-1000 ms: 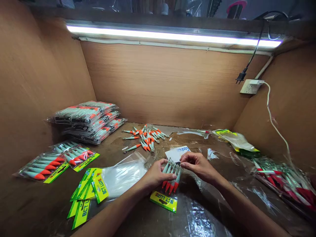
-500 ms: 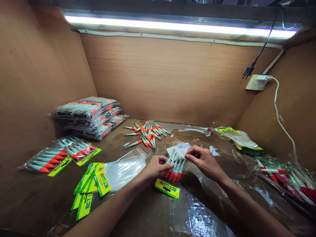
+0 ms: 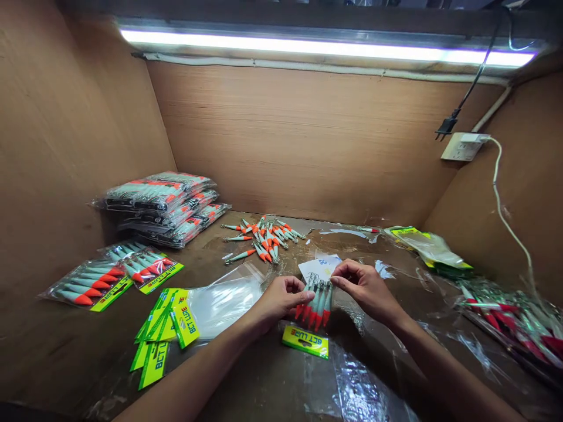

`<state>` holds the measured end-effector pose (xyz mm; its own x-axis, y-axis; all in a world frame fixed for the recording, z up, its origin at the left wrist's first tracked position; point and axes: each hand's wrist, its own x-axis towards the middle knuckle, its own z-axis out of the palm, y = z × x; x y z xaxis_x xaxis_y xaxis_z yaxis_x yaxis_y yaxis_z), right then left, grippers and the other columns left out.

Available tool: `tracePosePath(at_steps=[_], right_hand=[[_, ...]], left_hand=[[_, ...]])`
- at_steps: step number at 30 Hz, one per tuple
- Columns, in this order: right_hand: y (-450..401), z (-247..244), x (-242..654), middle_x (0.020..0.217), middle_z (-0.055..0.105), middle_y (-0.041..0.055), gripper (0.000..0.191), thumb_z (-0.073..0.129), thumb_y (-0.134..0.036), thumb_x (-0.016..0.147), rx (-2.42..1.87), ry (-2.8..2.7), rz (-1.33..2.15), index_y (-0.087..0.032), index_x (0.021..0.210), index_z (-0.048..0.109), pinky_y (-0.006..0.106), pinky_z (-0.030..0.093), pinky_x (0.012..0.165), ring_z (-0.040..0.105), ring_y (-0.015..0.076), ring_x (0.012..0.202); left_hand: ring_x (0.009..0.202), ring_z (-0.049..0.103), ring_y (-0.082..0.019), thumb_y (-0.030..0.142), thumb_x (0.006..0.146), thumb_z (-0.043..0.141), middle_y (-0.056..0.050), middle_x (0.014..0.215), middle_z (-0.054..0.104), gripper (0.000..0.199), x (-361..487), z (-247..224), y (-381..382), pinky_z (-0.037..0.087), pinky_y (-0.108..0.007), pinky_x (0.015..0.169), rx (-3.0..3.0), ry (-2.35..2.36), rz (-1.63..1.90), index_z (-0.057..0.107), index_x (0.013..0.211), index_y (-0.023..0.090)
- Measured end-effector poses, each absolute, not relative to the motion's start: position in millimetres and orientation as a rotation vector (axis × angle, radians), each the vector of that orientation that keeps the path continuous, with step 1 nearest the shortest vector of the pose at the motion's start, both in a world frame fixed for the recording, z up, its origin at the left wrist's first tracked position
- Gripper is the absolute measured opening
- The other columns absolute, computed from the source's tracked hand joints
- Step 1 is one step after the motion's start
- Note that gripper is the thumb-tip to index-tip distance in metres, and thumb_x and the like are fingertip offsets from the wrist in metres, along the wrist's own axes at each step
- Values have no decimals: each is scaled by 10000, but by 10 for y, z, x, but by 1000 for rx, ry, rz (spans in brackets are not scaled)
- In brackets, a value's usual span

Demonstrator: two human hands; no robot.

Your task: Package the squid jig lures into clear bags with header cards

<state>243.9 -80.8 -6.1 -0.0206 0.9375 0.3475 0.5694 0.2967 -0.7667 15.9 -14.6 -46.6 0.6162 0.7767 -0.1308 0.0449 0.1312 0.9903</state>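
Several pale lures with orange-red tips hang side by side between my hands, tips toward me. My left hand is closed on their left side, thumb across the bodies. My right hand pinches at the wire hooks at their upper right end. Just below the tips lies a yellow-green BCT LURE header card; whether a clear bag encloses the lures is hard to make out. Behind the hooks are white paper cards with blue print.
Loose lures lie at the back centre. Bagged lures are stacked at back left, with filled packs before them. Header cards and clear bags lie left. More bags and red-white lures lie right.
The header card now sits slightly lower and to the right, with a wider gap below the lure tips. Both hands keep nearly the same hold; the whole view has shifted slightly.
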Motion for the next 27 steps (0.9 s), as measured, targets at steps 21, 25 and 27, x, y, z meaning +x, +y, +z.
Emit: tracePosePath(at_steps=[21,25,27], right_hand=[[-780,-369,2161,896,608,26,404,689,-487,795,-1338,-1395,1104,-192,1058,607,219,427,464,547,131,628],[-752,-456,2047,691,579,-6,216,671,-357,786,-1350,-1467,1000,-179,719,568,213,432,514,525,127,617],[-736,-483,2009,717,609,-1,172,662,-323,790,-1351,-1450,939,-175,742,588,224,455,560,551,134,650]], left_hand=[[863,700,-236,282,582,899,-110,973,750,582,232,-374,-224,540,-311,757,1276,706,843,668,1092,123],[894,699,-243,279,603,889,-117,992,748,522,238,-320,-244,537,-304,771,1325,700,863,680,1052,114],[899,700,-250,290,615,885,-124,1015,743,514,251,-333,-263,543,-310,768,1280,653,846,685,1054,111]])
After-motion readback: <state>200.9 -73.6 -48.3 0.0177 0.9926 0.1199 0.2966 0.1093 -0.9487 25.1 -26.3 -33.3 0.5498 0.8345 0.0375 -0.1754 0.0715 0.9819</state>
